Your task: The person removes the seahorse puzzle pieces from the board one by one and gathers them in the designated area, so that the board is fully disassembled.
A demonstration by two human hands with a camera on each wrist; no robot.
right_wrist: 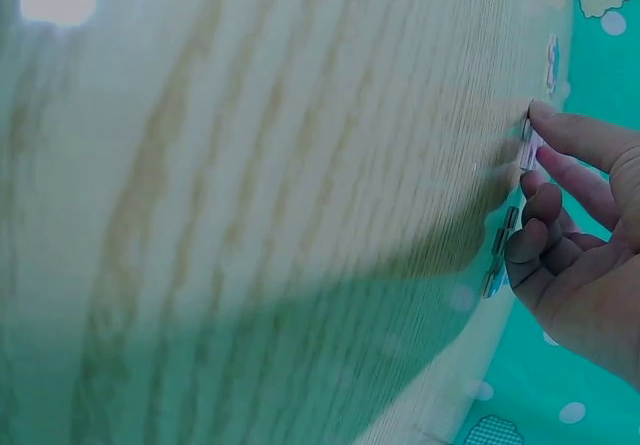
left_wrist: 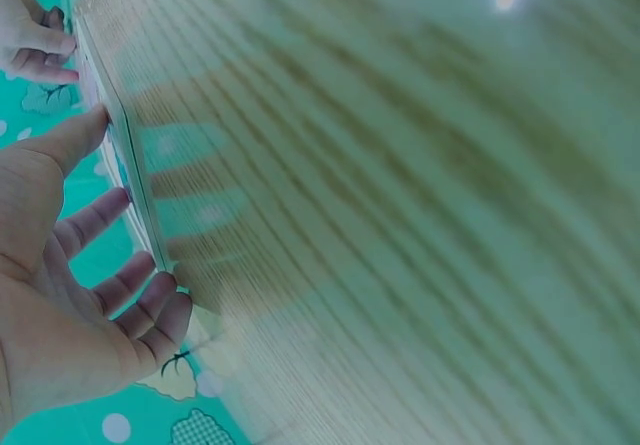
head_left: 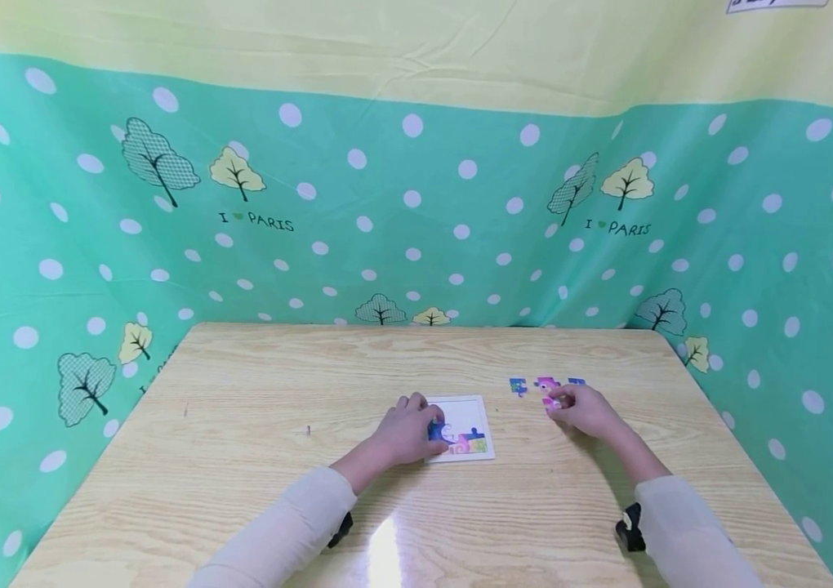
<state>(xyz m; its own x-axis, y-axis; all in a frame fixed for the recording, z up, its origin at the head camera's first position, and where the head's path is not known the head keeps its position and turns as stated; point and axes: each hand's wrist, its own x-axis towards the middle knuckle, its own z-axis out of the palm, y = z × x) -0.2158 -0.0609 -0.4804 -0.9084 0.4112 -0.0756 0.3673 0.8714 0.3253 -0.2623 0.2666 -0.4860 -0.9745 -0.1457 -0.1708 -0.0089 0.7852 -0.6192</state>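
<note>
A white puzzle tray lies flat on the table, its lower part filled with blue, pink and yellow-green pieces. My left hand rests over the tray's left side, thumb and spread fingertips touching it; the left wrist view shows them along the tray's edge. Farther right, my right hand pinches a pink puzzle piece between thumb and finger, low at the tabletop. Just beyond lies another pink piece. A blue-green piece is to its left, and a blue piece is partly hidden behind my right hand.
The wooden table carries a tiny dark bit left of the tray. A green dotted curtain hangs along the back and sides. Black wrist straps show below the sleeves.
</note>
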